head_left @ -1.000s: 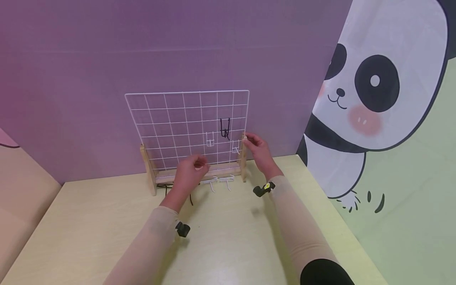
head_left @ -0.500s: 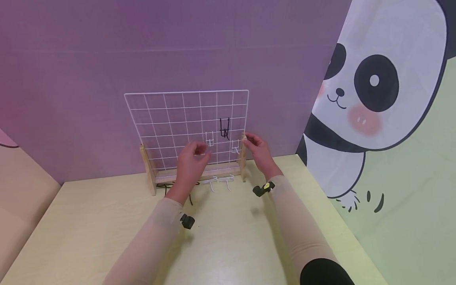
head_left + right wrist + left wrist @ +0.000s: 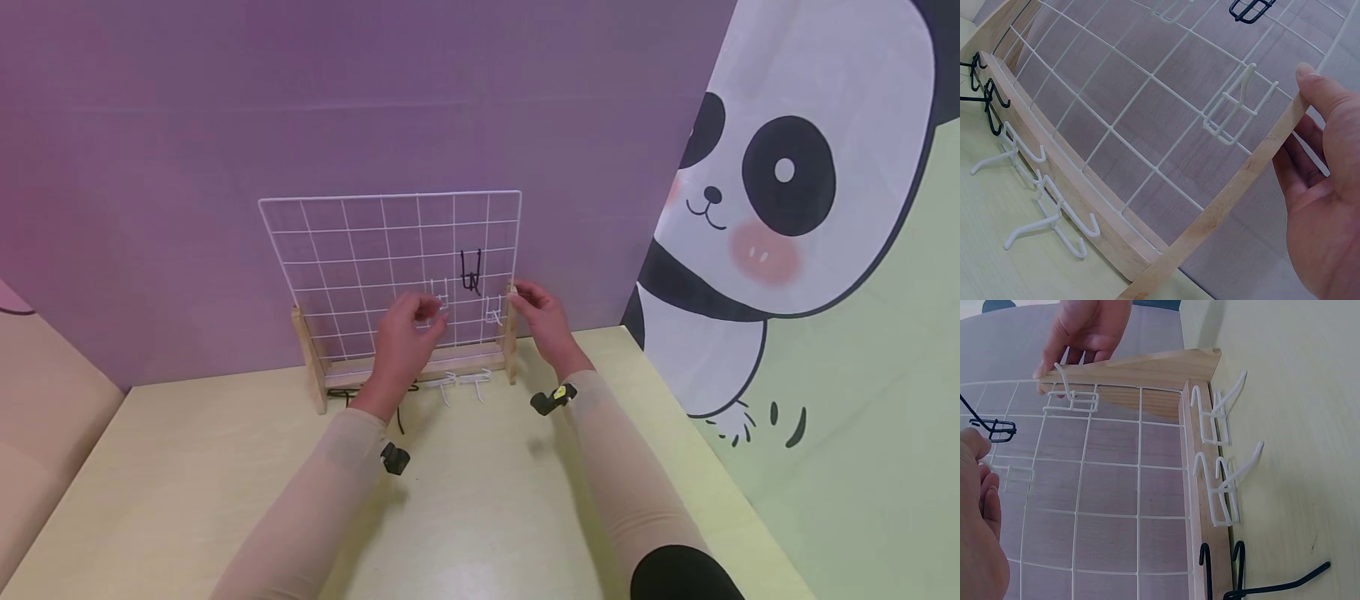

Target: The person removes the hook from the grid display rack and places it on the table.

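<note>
A white wire grid panel (image 3: pixel 382 258) stands in a wooden stand (image 3: pixel 1260 162). Near the top of the stand's right side post, my right hand (image 3: pixel 546 321) grips the wood between thumb and fingers. My left hand (image 3: pixel 405 342) is in front of the grid, fingers bent beside a white wire hook (image 3: pixel 1017 479) hung there. Whether the fingertips pinch that hook is hidden. Just above and right of it hangs a black hook (image 3: pixel 471 273). Another white hook (image 3: pixel 1235 112) hangs low on the grid by the right post.
Two white hooks (image 3: pixel 1213 415) lean against the front of the wooden base, prongs outward. Black hooks (image 3: pixel 988 100) stand farther left along it. The pale tabletop (image 3: pixel 480 500) runs up to a purple wall (image 3: pixel 375 92); a panda picture (image 3: pixel 795 208) covers the right wall.
My left hand has risen from beside the lower grid to the white hook below the black one. Its thumb and fingers are closer together. The right hand stays on the post.
</note>
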The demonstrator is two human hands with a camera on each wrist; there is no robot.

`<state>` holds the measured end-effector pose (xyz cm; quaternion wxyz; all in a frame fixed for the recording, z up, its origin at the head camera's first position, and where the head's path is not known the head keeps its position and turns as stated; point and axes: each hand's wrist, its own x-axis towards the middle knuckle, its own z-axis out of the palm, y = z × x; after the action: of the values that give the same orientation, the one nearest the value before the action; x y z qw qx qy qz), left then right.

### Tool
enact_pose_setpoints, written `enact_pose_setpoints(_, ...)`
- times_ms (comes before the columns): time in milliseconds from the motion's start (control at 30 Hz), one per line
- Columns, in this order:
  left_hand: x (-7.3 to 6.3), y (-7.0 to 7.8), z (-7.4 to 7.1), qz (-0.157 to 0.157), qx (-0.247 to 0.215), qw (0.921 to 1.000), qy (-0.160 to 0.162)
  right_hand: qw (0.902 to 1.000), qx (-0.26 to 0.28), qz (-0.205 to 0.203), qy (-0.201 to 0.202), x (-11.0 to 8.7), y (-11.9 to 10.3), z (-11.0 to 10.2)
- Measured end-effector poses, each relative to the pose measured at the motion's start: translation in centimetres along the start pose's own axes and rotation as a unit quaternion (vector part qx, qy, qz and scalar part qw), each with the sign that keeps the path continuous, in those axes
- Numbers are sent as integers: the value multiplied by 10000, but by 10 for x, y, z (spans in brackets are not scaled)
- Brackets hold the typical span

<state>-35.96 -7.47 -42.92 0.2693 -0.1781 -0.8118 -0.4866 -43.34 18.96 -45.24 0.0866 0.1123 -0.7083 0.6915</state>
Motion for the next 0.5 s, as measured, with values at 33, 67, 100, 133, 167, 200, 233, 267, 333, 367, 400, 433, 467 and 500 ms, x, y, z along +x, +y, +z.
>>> enact_pose_setpoints(33, 0, -1, 0, 26, 25, 10000, -11, 10000, 2, -2, 0, 0, 0, 0)
enact_pose_setpoints(67, 1, -1, 0, 44, 43, 10000, -23, 10000, -7, 2, 1, 0, 0, 0)
enact_pose_setpoints(100, 1, -2, 1, 50, 53, 10000, -34, 10000, -15, 8, 1, 0, 0, 0)
enact_pose_setpoints(133, 2, -2, 1, 48, 39, 10000, -39, 10000, -18, 18, -1, -1, 1, 0)
enact_pose_setpoints(167, 2, -3, 1, 41, 23, 10000, -40, 10000, -15, 22, -1, -1, 1, 0)
enact_pose_setpoints(200, 2, -3, 1, 32, 9, 10000, -42, 10000, -9, 29, 3, -1, 0, 0)
enact_pose_setpoints(233, 2, -3, 1, 23, 0, 10000, -40, 10000, -7, 36, 10, -1, 1, 0)
enact_pose_setpoints(267, 3, -3, 1, 18, -15, 10000, -30, 10000, -3, 42, 16, -1, 1, 0)
enact_pose_setpoints(333, 3, -4, 1, 7, -30, 10000, -2, 10000, 4, 43, 20, -1, 0, 0)
enact_pose_setpoints(367, 3, -4, 2, 5, -28, 10000, 15, 10000, 0, 44, 24, -1, 0, 0)
enact_pose_setpoints(400, 4, -4, 2, 0, -37, 10000, 28, 10000, -12, 48, 29, -2, 0, 0)
enact_pose_setpoints(433, 4, -5, 2, -4, -44, 10000, 43, 10000, -28, 50, 32, -2, 0, 0)
enact_pose_setpoints(467, 4, -5, 2, -9, -53, 10000, 57, 10000, -38, 61, 37, -2, -1, 0)
enact_pose_setpoints(500, 5, -5, 2, -8, -52, 10000, 64, 10000, -42, 62, 38, -2, -1, 0)
